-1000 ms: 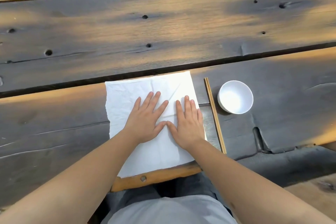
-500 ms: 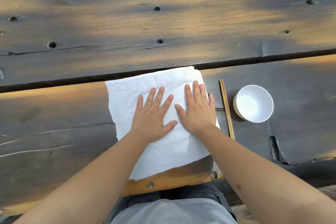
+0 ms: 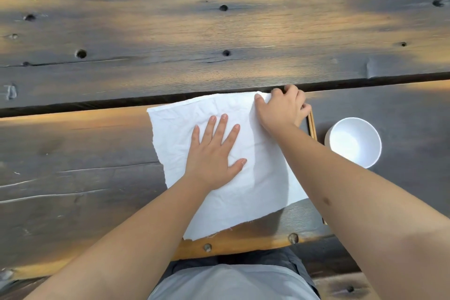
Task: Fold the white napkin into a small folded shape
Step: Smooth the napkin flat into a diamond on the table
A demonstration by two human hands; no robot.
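**Left hand pins the napkin while the right takes its far corner**

The white napkin (image 3: 243, 173) lies spread on the dark plank worktop (image 3: 219, 31), slightly skewed, its near edge frayed and reaching close to the worktop's near rim. Its surface is creased and wrinkled, most of all in the far half.

The left hand (image 3: 214, 151) lies open and flat on the napkin, palm down, fingers spread and pointing away from the person, thumb out towards the right hand. It covers the middle of the cloth, with bare napkin showing on every side of it.

The right hand (image 3: 280, 109) is beyond and to the right of the left one, at the napkin's far right corner. Its fingers are curled over that corner and the thumb lies on top of the cloth, so it appears to pinch the corner; the fingertips underneath are hidden, so the grip itself cannot be seen fully. The corner sits just at the dark gap between two planks.

Just to the right of the right hand lie wooden chopsticks (image 3: 312, 126), partly covered by the wrist and forearm. Further right of them stands a white bowl (image 3: 354, 142), upright, apart from the napkin.
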